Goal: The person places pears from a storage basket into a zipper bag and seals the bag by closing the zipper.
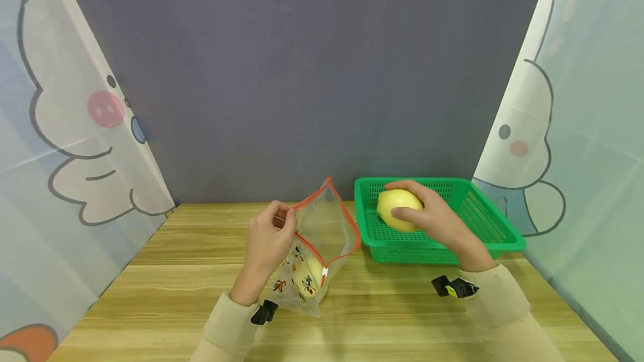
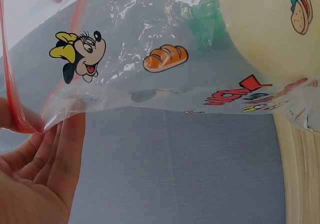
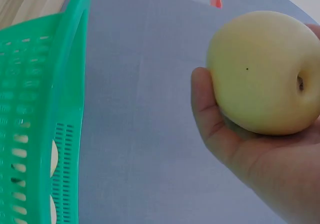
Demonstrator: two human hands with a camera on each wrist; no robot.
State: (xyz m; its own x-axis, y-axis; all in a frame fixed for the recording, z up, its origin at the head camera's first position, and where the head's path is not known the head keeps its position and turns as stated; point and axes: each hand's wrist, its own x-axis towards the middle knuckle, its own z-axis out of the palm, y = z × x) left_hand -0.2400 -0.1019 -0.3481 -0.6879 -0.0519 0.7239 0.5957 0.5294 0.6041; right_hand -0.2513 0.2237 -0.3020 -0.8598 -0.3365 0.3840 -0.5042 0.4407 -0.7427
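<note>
My left hand [image 1: 269, 239] pinches the red-edged rim of a clear zip bag [image 1: 327, 228], with the thumb and fingers at its left corner. The bag's mouth stands wide apart, and its white slider [image 1: 325, 271] sits at the near corner. Cartoon prints cover the film, and a pale round fruit [image 1: 308, 277] shows through the lower part. My right hand [image 1: 435, 219] grips a yellow pear [image 1: 399, 208] in the air, overlapping the basket in the head view. In the right wrist view, the pear's dimpled end [image 3: 300, 83] faces the camera, with fingers and palm around it.
A green plastic basket [image 1: 448, 253] stands at the right of the wooden table [image 1: 201, 278]. Pale round items [image 3: 53, 159] show inside it in the right wrist view. A grey panel [image 1: 322, 71] closes off the back, with printed curtains [image 1: 593, 99] at both sides.
</note>
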